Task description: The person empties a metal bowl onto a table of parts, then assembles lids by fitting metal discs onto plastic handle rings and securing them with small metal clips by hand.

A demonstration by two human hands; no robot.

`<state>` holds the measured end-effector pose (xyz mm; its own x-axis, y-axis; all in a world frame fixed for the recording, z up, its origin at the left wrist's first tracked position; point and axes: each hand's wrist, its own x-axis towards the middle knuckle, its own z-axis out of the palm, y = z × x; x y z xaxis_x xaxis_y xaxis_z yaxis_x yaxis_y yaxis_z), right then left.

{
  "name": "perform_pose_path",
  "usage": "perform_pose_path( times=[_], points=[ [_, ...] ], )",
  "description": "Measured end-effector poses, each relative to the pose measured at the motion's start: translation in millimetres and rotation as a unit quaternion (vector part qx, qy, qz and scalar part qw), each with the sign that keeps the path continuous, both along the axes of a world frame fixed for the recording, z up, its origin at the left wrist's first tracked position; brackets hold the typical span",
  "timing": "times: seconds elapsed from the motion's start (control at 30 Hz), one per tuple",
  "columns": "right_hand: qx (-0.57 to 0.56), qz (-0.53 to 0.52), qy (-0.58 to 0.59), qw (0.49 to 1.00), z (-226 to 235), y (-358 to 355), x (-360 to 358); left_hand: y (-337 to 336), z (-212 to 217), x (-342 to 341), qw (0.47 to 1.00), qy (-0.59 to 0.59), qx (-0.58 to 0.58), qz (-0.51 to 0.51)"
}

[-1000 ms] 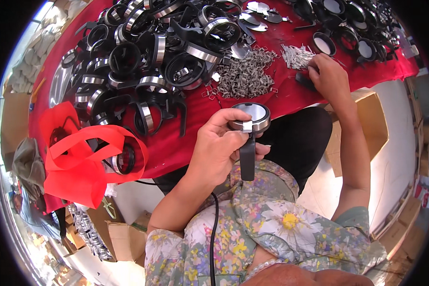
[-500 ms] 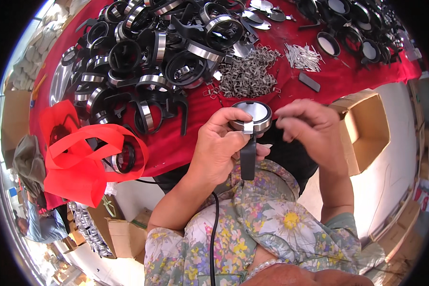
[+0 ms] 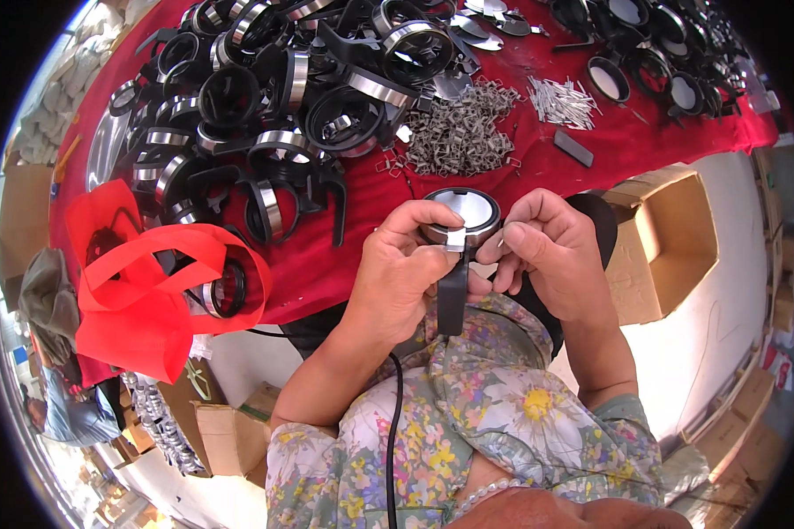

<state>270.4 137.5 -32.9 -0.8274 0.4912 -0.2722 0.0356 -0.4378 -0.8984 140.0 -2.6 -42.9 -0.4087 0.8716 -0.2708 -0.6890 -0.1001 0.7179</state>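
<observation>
My left hand point(image 3: 404, 269) is closed round a black-handled metal-banded ring point(image 3: 496, 222), with a shiny silver disc lid point(image 3: 473, 210) sitting in its top. Its thumb and forefinger press on the small metal tab point(image 3: 455, 238) at the lid's edge, just above the handle. The black handle point(image 3: 453, 300) points down toward my body. Close against the ring's right side, my right hand point(image 3: 551, 256) has thumb and forefinger pinched together; what they hold, if anything, is too small to make out.
A heap of similar black-handled rings point(image 3: 229, 97) covers the table's left side. Beyond my hands lie small metal clips point(image 3: 459, 132), thin metal pins point(image 3: 563, 104) and a flat dark bar point(image 3: 573, 148). A red fabric bag point(image 3: 141, 309) is at left, an open cardboard box point(image 3: 670, 238) at right.
My right hand has come left and closed its fingertips beside the ring. My left hand and the ring have stayed nearly in place.
</observation>
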Motion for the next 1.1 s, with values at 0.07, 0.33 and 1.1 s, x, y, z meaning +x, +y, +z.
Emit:
perform_pose_path(
  times=[0.07,0.33,1.1],
  points=[
    [0.012,0.002,-0.001,1.0,0.5,-0.9,0.8,-0.4,0.6,0.5,1.0,0.001,-0.004,-0.001],
    [0.216,0.011,0.021,0.976,5.7,-9.6,15.1,1.3,2.8,4.7,1.0,-0.008,-0.004,-0.004],
    [0.334,-0.089,0.168,0.923,-7.9,-13.6,15.1,1.9,5.6,12.8,0.998,-0.061,-0.005,-0.03]
  ],
)
